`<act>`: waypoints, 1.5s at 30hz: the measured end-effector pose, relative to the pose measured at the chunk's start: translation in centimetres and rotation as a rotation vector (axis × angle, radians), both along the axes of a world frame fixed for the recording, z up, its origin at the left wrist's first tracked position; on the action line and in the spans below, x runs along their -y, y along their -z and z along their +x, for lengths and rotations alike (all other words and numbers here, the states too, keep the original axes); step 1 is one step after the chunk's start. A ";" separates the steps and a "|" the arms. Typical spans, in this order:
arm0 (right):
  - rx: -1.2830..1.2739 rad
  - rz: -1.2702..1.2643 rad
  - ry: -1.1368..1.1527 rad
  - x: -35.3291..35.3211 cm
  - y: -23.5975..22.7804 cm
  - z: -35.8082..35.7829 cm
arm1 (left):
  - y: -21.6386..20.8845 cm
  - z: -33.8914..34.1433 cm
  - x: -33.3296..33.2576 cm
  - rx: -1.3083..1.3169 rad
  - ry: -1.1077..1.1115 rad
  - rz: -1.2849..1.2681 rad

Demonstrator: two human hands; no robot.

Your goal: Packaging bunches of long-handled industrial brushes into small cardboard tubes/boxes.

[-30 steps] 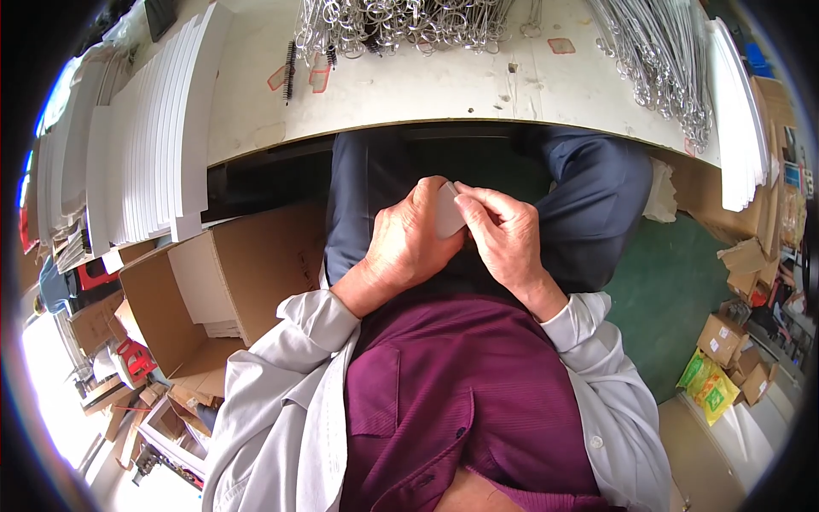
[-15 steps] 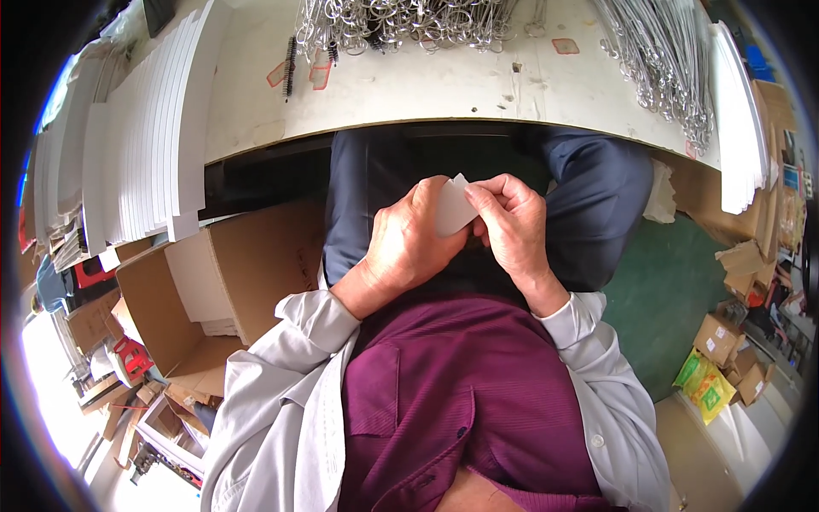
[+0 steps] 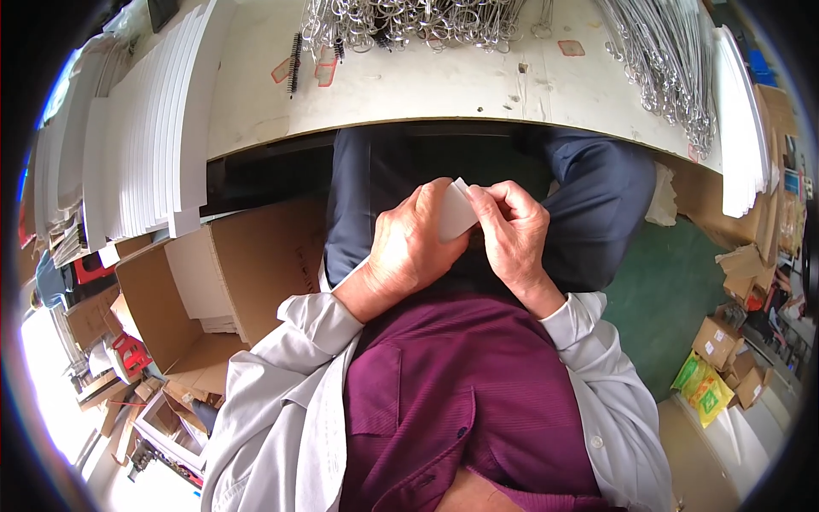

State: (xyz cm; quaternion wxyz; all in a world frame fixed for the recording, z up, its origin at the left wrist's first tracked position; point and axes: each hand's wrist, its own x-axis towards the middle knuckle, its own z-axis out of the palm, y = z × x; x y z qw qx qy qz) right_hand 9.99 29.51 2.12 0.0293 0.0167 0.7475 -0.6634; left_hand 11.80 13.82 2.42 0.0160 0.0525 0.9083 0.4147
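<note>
Over my lap, in front of the table edge, I hold a small piece of folded white card [image 3: 456, 213]. My left hand [image 3: 411, 239] is closed round its left side, with the thumb along the top. At its upper right edge, the thumb and fingers of my right hand [image 3: 515, 229] pinch a corner. A narrow folded edge stands up between the two hands. My palms hide the lower part of the card, so its full length does not show.
Wire tools with ring ends [image 3: 418, 24] lie heaped on the white table [image 3: 426, 90], beside thin black brushes [image 3: 294, 64]. More metal wires [image 3: 661, 68] lie at right. Flat white cartons [image 3: 153, 162] stack at left, others [image 3: 744, 128] at right. An open cardboard box [image 3: 264, 273] stands left of my legs.
My right fingers have shifted slightly along the card's upper right edge, and the card has turned a little. The left hand keeps its hold almost in place.
</note>
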 end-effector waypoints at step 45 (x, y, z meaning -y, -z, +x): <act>-0.617 0.598 0.068 -1.7 -2.0 -13.6 | -8.1 -12.3 19.2 -0.032 -0.437 -0.651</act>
